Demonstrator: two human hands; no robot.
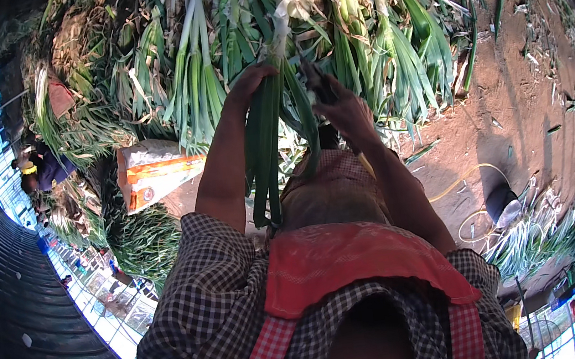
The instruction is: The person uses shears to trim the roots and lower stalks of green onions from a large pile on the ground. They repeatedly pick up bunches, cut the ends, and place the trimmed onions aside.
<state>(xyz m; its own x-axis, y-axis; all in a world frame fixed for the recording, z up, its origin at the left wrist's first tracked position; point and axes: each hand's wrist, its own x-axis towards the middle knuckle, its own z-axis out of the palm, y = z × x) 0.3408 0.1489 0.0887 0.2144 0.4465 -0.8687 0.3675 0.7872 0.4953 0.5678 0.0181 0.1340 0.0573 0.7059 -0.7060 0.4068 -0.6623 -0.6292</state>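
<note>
My left hand (253, 82) grips a bunch of long green onions (266, 128) just below the pale stalks. The white ends point away from me, and the dark leaves hang back towards my lap. A dry, papery husk hangs about the pale end. My right hand (348, 113) is closed around a dark hand tool (317, 80), which looks like an air blow gun. Its tip points at the pale stalks from the right, and whether it touches them I cannot tell. Part of the tool is hidden by my fingers.
More green onions (200, 82) lie heaped ahead. An orange-and-white sack (160, 171) lies left. A yellow hose (472, 170) loops over the bare soil (524, 91) on the right, near a shoe (507, 213). Another person (44, 167) is at the far left.
</note>
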